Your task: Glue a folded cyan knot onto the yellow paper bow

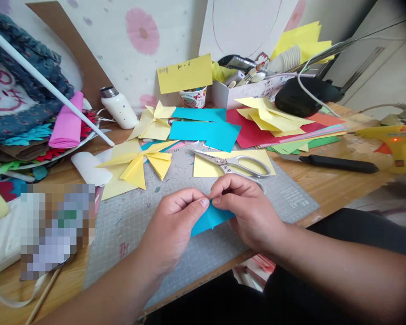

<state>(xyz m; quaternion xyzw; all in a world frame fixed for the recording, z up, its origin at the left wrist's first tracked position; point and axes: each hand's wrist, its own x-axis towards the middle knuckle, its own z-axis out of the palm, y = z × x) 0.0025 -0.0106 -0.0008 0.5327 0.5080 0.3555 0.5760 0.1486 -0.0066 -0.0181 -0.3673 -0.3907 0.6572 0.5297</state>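
Holding the left hand [176, 216] forward over the grey cutting mat [115, 253], with the left forearm slanting up from the bottom edge of the view. Facing it with the right hand [252, 212], with the right forearm crossing in from the right side and the fingers curling toward the left. Pinching the blue paper [212, 220] near its upper edge with both hands, thumbs pressing toward index fingers, the tips of the two hands almost meeting. Leaving no visible gap in either pinch; about the lower fingers, partly hidden, not being able to tell. Showing the blue paper just below the fingertips, between the two hands and over the mat, with a small fold at its lower edge. Lying just beyond the right hand, silver scissors [225, 164], resting partly on a pale yellow sheet [203, 168]; farther to the left, folded yellow paper [133, 169].
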